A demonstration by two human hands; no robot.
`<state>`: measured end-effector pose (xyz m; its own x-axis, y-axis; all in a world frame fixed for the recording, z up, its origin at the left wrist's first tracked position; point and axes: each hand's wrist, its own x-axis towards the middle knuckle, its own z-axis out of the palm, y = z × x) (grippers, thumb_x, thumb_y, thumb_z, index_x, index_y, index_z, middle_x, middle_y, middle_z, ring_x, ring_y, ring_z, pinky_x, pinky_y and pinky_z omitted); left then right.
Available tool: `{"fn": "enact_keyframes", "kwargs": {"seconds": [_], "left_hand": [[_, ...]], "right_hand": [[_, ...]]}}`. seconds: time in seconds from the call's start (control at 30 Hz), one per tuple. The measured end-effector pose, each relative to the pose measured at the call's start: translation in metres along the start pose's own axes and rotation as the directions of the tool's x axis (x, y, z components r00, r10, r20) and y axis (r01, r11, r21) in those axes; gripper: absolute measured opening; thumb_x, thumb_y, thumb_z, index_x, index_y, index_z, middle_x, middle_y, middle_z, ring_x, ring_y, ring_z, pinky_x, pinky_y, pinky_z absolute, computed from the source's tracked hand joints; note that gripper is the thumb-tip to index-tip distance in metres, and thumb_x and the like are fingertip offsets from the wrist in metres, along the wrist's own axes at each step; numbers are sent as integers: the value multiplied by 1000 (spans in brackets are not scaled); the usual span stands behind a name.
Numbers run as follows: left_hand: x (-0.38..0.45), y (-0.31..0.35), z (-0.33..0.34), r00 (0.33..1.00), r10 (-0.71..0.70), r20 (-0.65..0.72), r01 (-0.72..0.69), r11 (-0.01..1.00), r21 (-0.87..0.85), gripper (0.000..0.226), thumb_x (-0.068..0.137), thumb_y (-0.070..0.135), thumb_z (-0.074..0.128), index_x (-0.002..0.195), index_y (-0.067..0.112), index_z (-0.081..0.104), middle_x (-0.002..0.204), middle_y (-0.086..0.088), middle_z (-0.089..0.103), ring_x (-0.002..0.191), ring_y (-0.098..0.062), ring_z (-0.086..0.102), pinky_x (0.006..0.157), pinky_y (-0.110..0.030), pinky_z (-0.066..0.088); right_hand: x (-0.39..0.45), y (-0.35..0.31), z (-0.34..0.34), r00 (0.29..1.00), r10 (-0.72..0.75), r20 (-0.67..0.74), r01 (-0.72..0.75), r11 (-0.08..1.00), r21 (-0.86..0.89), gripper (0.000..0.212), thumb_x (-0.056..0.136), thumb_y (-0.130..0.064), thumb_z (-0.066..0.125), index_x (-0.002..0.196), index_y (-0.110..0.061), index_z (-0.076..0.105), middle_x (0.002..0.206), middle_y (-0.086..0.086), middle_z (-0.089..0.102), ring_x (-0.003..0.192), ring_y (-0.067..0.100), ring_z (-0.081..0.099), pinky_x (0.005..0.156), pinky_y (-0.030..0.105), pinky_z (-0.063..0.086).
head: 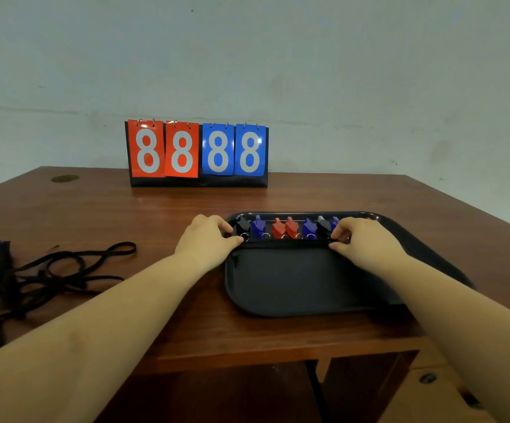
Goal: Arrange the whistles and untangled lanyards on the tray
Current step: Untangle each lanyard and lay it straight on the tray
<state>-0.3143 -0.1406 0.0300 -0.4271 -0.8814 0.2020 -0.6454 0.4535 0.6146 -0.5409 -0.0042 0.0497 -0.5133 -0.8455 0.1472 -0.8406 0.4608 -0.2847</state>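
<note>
While a row of whistles (290, 228) runs left to right along the far edge of the black tray (302, 282), mouthpieces pointing away, a straight lanyard (284, 244) lies parallel just in front. The left hand (209, 239) and right hand (359, 238), arms stretched forward, pinch its two ends. Tangled lanyards (33, 270) lie left of the tray.

A brown wooden table (94, 215) fills the near part of the scene. Its top is dark and a little shiny. Behind it stands a plain grey-white wall (278, 62) with small marks and a faint horizontal line. Under the table's near edge, an open dark space and a lighter wooden panel (430, 392) show.
</note>
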Motion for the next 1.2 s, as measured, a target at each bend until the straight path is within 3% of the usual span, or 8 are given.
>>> {"fn": "enact_keyframes", "kwargs": {"seconds": [0.2,0.47,0.63,0.77,0.9,0.97,1.07,1.2], "left_hand": [[-20,-9,-29,999,18,-31,-20,998,-54,30,89,37,58,116,23,57,133,-3,45,114,-19,50,91,-29,40],[-78,-54,-89,998,65,-5,-65,998,-3,9,90,35,57,99,34,57,114,5,53,96,-8,54,87,-26,44],[-114,-94,-132,998,66,-14,-64,993,102,12,91,32,57,102,31,63,108,10,52,100,-6,50,89,-23,40],[-129,-130,-159,999,9,-44,0,983,183,19,90,34,57,107,30,65,112,10,54,110,-10,51,98,-26,39],[-132,-153,-168,998,-27,-57,36,983,180,27,90,37,58,115,29,63,117,10,53,113,-11,50,99,-26,39],[-132,-159,-168,999,-28,-37,35,983,182,27,90,37,58,115,30,62,118,10,52,116,-11,49,101,-27,39],[-130,-162,-168,997,-21,-70,35,979,203,25,89,37,59,114,34,62,121,11,53,118,-12,48,103,-31,38],[-120,-140,-164,981,70,-182,-48,991,126,36,88,26,55,122,35,54,131,12,52,125,-12,42,107,-33,32]], "right_hand": [[-20,-18,-8,999,-14,-37,14,1000,22,41,84,-30,67,122,-21,54,117,1,59,97,16,58,85,31,51],[-68,-105,7,965,-261,-19,261,956,136,26,84,-34,66,109,-27,61,108,-8,61,100,9,58,88,25,46],[-97,-181,32,918,-397,3,385,891,241,23,86,-37,63,107,-28,60,109,-10,60,95,6,55,87,24,46],[-107,-234,60,894,-446,40,421,867,268,29,86,-40,62,112,-27,58,117,-6,57,109,12,54,93,28,44],[-103,-271,80,921,-383,70,351,895,275,48,85,-47,61,128,-27,50,127,-3,48,116,18,53,95,31,45],[-98,-280,85,933,-348,96,321,921,221,41,86,-46,60,122,-25,55,125,-1,49,112,20,55,92,34,47],[-90,-282,85,935,-341,99,311,922,232,12,90,-37,58,92,-25,58,114,1,56,101,20,57,84,32,47],[-87,-276,77,935,-349,71,304,887,348,9,89,-34,59,85,-27,57,93,-5,61,86,15,58,72,27,47]]}}
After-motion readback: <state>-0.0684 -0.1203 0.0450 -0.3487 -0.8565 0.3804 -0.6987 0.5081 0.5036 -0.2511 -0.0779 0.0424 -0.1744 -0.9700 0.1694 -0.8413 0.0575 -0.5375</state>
